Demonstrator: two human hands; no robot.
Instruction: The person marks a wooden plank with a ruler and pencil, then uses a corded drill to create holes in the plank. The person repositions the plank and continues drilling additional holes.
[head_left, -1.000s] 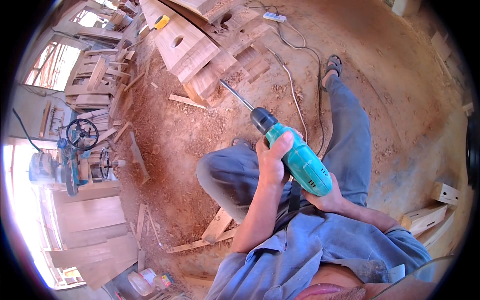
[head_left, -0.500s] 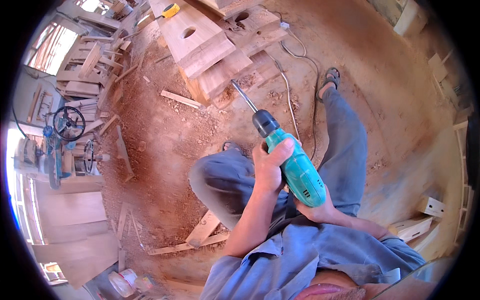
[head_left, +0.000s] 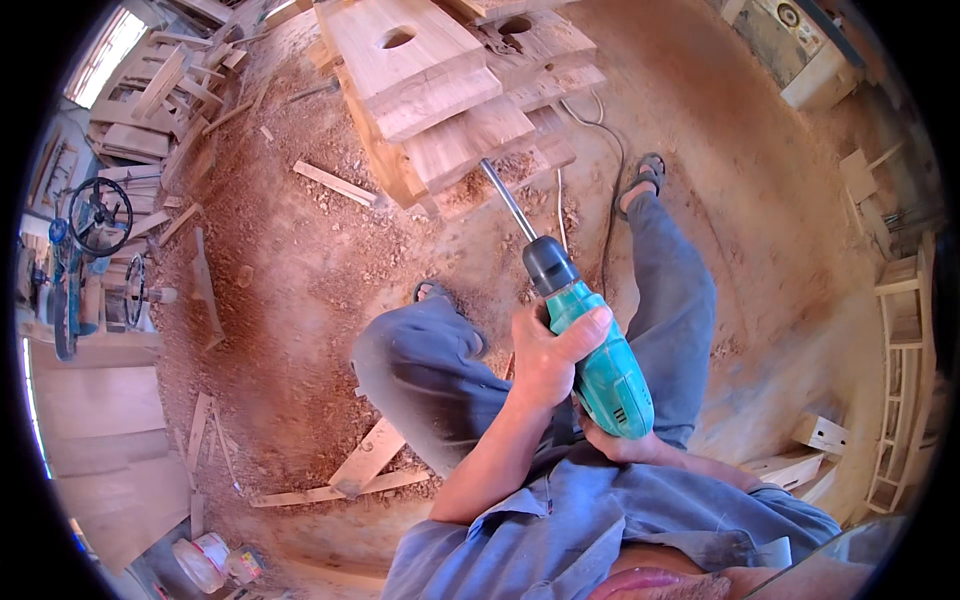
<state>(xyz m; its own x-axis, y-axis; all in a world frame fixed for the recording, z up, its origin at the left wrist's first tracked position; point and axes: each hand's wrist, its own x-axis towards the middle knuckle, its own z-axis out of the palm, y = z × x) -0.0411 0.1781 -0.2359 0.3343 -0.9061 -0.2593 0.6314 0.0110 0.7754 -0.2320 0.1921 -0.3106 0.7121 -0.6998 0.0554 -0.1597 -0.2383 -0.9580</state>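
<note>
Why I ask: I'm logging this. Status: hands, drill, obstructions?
Left hand grips teal drill; right hand at its rear, partly hidden. Bit points toward stacked timber, contact unclear. Cable on floor beside right foot.

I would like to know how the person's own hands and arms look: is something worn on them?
The left hand and right hand wear no gloves that can be seen. The forearms are bare, and no watch or band shows. The blue sleeves are short, ending near the elbows.
</note>
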